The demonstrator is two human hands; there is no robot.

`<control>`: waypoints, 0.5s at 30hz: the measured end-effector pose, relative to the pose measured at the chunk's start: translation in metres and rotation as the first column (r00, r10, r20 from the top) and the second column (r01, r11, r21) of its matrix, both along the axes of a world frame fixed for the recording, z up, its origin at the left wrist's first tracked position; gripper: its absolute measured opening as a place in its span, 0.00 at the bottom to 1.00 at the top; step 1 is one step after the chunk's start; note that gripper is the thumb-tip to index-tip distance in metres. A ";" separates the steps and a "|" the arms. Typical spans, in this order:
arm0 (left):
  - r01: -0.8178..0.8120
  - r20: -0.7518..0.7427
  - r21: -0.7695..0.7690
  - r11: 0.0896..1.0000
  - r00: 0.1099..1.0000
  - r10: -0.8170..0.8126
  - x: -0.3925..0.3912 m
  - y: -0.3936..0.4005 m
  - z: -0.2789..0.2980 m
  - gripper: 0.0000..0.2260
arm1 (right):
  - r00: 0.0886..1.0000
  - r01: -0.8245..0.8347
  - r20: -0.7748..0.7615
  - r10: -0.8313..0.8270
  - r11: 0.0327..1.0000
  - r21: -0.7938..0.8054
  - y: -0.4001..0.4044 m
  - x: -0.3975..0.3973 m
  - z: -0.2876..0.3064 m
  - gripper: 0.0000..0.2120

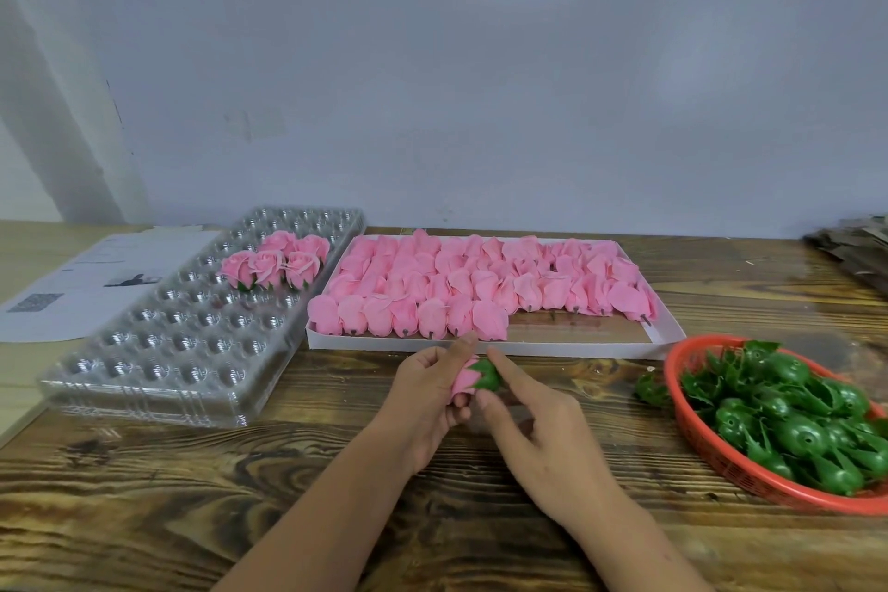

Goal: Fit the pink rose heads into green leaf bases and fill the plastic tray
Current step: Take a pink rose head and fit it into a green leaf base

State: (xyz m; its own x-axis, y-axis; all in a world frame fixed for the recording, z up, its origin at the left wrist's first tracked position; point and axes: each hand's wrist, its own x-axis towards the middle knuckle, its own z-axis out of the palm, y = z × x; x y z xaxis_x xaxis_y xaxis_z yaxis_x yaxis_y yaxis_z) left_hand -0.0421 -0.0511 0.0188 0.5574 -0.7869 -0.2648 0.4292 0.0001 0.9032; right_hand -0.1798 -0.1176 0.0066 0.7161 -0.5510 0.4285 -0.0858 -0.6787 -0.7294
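— Step in hand? Mid-assembly above the dark-grained wooden table (pixel 288 495): soft pink rose head (pixel 462 379) wrapped in curled left hand (pixel 432 392), glossy green plastic leaf base (pixel 487 375) pinched on by right hand (pixel 538 442).

— Next? Likely seating it fully, then into the clear dimpled plastic tray (pixel 192 337), beside five finished roses (pixel 276 262).

— Position? Between both sets of fingertips, near the shallow white box (pixel 552 346).

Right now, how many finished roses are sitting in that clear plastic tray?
5, clustered at the far end of the clear plastic tray: two behind, three in front. None seem hidden.
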 end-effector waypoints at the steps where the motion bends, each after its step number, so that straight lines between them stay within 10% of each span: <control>1: 0.004 0.004 -0.001 1.000 1.000 -0.004 0.000 0.000 0.000 0.26 | 1.000 -0.001 0.025 0.001 1.000 0.016 -0.001 0.000 -0.001 0.20; 15: -0.013 0.053 -0.019 1.000 0.999 0.014 -0.001 0.001 -0.002 0.26 | 0.985 0.026 0.152 -0.077 0.951 0.309 -0.004 0.006 -0.001 0.17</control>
State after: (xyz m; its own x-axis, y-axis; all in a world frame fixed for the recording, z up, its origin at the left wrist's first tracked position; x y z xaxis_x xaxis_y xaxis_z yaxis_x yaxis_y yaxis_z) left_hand -0.0434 -0.0505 0.0164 0.5805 -0.7840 -0.2198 0.3807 0.0227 0.9244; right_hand -0.1743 -0.1218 0.0052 0.6193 -0.7074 0.3407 0.0200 -0.4195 -0.9075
